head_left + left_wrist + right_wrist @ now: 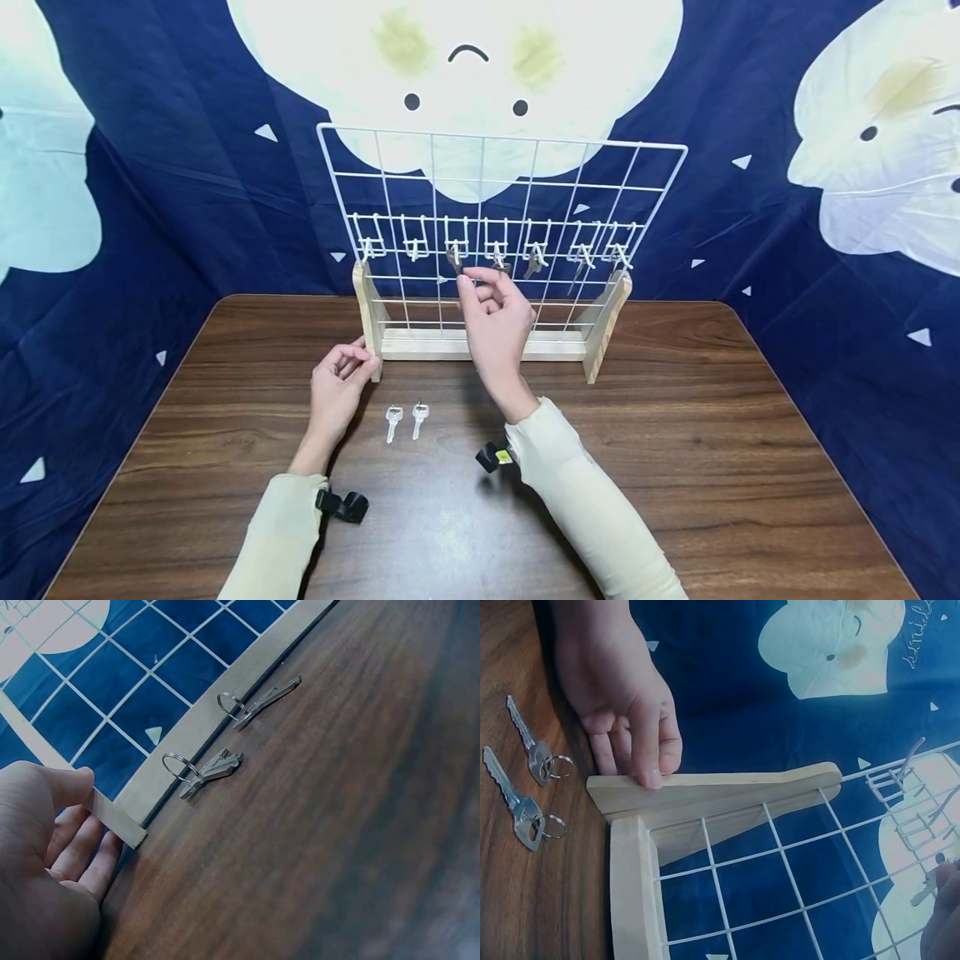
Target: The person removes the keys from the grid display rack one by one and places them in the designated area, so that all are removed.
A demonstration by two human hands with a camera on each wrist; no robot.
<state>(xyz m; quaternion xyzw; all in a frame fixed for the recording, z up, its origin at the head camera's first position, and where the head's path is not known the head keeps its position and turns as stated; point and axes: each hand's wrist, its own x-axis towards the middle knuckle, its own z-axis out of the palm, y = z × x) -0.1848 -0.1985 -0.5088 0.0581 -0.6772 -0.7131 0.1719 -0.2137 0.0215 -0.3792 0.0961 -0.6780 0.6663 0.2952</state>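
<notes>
My left hand (pixel 337 390) grips the left wooden leg (pixel 367 321) of a white wire grid rack (pixel 482 179), thumb on its front edge and fingers behind. Up at the third hook (pixel 456 246) from the left, my right hand (pixel 498 321) pinches a key (pixel 453 260) between thumb and index finger. The right wrist view catches only part of this hand, with the key (pixel 924 890) at the fingertips. Two more keys with rings, a left key (pixel 392 423) and a right key (pixel 420 419), lie on the table before the rack.
Several white hooks line the grid's middle. Keys hang on hooks to the right, among them one key (pixel 534 263); the leftmost hook (pixel 368 248) and the second hook (pixel 416 248) show none. Behind the brown table (pixel 675 417) hangs a dark blue cloth (pixel 180 150) with clouds.
</notes>
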